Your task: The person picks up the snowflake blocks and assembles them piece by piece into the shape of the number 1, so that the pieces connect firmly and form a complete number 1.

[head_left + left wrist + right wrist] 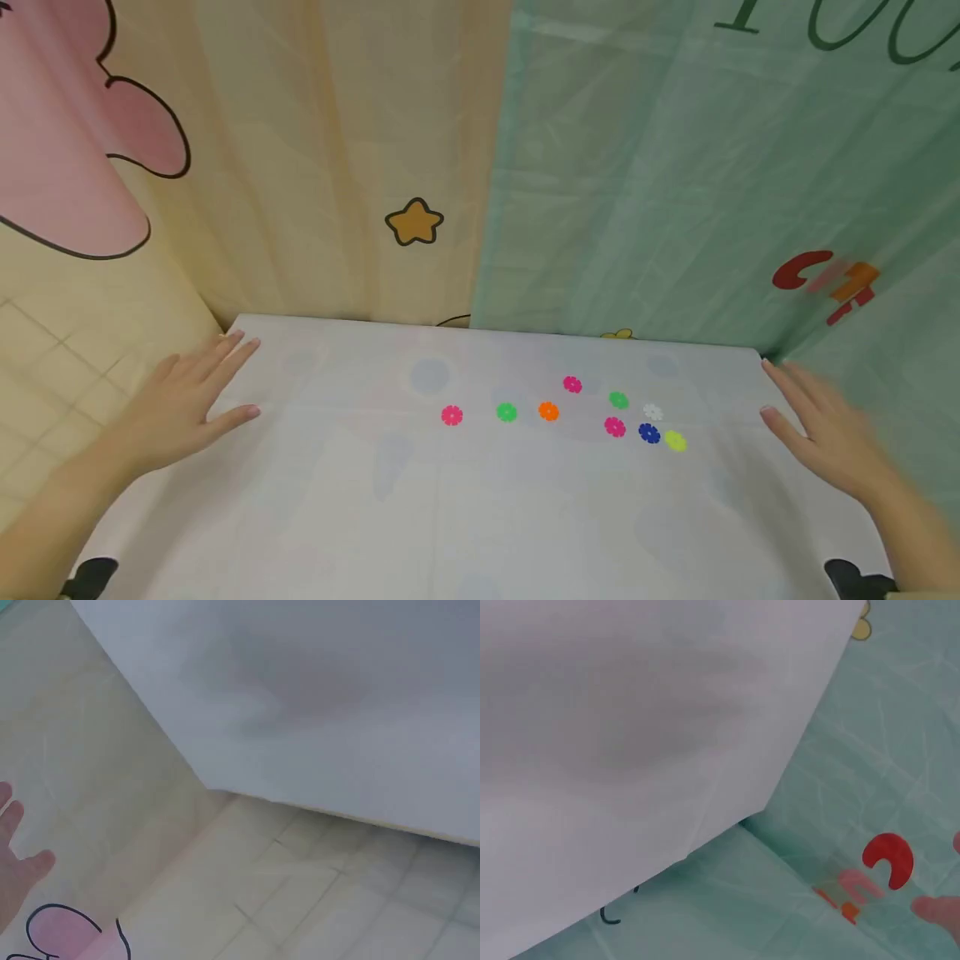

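discs point(545, 408), nine, flower-shaped, lie toward far edge of table point(337, 508); left hand point(180, 402) by far left corner, right hand point(834, 435) by far right corner, both outstretched, released.

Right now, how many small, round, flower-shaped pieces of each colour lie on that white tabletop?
Pink flower-shaped pieces: 3
Green flower-shaped pieces: 2
Orange flower-shaped piece: 1
White flower-shaped piece: 1
Blue flower-shaped piece: 1
Yellow flower-shaped piece: 1
Total: 9
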Motion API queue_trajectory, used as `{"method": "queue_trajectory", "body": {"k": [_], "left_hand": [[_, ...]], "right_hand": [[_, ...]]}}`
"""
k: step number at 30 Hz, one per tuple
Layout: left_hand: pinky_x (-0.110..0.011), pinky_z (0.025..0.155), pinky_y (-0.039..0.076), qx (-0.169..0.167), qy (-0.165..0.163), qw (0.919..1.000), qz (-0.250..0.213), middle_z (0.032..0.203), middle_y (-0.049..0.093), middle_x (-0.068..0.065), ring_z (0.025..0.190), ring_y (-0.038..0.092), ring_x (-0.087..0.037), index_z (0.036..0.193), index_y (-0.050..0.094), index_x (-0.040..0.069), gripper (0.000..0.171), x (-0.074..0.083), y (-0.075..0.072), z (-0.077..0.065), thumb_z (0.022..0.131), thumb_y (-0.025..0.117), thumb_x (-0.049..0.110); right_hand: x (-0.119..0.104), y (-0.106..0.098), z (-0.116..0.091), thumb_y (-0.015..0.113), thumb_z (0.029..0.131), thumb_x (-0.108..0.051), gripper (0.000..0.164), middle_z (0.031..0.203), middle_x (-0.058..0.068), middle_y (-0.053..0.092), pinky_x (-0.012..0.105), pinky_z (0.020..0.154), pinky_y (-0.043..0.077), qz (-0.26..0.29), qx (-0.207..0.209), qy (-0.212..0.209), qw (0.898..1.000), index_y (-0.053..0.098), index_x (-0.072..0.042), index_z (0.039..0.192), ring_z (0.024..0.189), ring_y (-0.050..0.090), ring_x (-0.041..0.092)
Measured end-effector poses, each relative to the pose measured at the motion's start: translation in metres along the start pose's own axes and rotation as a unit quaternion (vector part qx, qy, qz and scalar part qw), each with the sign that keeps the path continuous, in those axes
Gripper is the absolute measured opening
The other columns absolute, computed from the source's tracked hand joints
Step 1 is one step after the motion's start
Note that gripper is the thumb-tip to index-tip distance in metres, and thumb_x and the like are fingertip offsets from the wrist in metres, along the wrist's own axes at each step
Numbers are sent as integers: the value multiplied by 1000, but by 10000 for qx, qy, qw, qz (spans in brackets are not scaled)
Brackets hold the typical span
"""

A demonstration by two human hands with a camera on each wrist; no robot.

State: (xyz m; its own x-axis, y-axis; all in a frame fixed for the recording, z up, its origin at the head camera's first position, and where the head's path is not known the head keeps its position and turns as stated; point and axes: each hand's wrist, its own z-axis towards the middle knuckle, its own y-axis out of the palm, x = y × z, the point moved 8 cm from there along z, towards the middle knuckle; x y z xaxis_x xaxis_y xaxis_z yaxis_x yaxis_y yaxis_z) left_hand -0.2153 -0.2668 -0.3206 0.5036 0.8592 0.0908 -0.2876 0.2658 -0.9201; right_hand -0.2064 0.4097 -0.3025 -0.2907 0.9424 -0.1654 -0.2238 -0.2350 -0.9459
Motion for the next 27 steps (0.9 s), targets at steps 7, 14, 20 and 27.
{"method": "queue_trajectory", "body": {"k": [7,14,20,27], "left_hand": [[-51,89,40,-248,327,9978,-517,130,54,-15,112,53,-37,136,44,6,62,27,16,27,86,67,33],[-53,91,42,-813,105,9904,-1114,122,59,-15,109,57,-35,137,44,5,58,51,54,50,90,62,34],[-49,88,45,-1008,101,9809,-1658,118,62,-12,105,59,-27,140,40,10,61,81,93,60,89,64,32],[-46,88,46,-1025,184,9747,-1977,118,62,-9,106,59,-25,143,36,15,65,108,111,78,88,64,33]], "right_hand": [[-40,10,31,48,98,-18,44,124,29,50,63,83,39,1370,-12,-37,9906,41,1,137,107,46,43],[-84,60,73,47,98,-29,44,126,21,53,54,82,48,2355,-829,98,9683,46,-2,133,109,52,38],[-123,102,93,60,92,-24,42,118,14,58,35,79,52,3160,-1461,-71,9374,51,-7,129,104,56,29],[-158,132,114,65,88,-16,44,115,20,57,34,81,52,3740,-1799,-277,9094,51,-4,129,100,57,28]]}}
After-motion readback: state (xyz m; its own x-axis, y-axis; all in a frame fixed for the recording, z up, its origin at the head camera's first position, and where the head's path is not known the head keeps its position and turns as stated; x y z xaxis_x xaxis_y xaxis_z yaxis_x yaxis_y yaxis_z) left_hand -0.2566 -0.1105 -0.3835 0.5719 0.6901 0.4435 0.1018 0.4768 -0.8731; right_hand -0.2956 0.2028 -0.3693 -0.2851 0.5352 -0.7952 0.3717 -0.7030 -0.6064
